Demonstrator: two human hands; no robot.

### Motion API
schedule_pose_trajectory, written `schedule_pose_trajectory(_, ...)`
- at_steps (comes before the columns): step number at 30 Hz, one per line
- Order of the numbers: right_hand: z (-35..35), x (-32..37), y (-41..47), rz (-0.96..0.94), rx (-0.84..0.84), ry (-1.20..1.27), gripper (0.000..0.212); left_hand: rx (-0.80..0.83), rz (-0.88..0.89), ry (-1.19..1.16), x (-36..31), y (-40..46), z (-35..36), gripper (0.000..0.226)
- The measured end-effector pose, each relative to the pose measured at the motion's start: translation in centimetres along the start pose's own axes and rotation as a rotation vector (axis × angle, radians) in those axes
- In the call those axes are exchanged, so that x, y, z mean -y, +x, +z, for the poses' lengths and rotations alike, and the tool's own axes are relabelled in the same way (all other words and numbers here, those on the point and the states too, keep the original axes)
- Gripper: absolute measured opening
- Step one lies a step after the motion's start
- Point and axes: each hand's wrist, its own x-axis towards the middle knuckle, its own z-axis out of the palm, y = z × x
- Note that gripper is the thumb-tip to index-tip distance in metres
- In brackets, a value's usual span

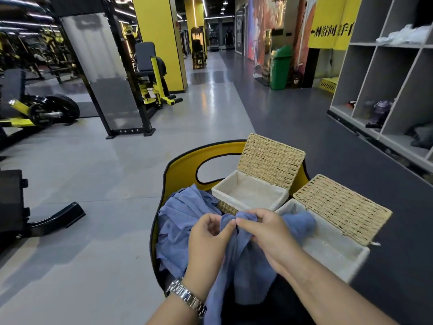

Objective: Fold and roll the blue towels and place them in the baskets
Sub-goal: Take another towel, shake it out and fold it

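Note:
A blue towel (243, 266) hangs bunched between my hands at the bottom centre. My left hand (206, 240) pinches its top edge; a silver watch is on that wrist. My right hand (267, 233) grips the same edge right beside it, fingertips nearly touching. Part of this towel, or another one, shows blue (302, 224) inside the near wicker basket (339, 254). More crumpled blue towels (182, 214) lie in a pile to the left. A far wicker basket (248, 193) with white lining stands open with nothing in it. Both lids are tilted up.
Baskets and towels sit on a yellow, black-edged seat or cart (187, 165) with a cut-out handle. Grey gym floor stretches around. Gym machines (46, 109) stand left, grey cubby shelves (384, 78) right, and a green bin (280, 66) farther back.

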Motion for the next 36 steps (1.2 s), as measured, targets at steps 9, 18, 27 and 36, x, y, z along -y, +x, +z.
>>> schedule_pose_trajectory(9,0.7,-0.2,-0.9,-0.5,-0.143,-0.499,0.014,0.067,0.05,-0.096,-1.3,-0.2,0.4,0.011)
schedule_pose_trajectory(18,0.4,-0.1,-0.5,-0.515,-0.12,-0.49,0.01,0.181,0.219,-0.043,-1.0,0.1,-0.3,0.043)
schedule_pose_trajectory(27,-1.2,3.3,-1.2,-0.506,0.101,-0.212,0.018,0.436,0.487,0.309,-0.7,1.5,-1.0,0.019)
schedule_pose_trajectory(36,-3.6,6.1,-1.7,-0.511,-0.016,-0.07,0.022,0.632,0.337,0.734,2.6,1.3,0.6,0.025)
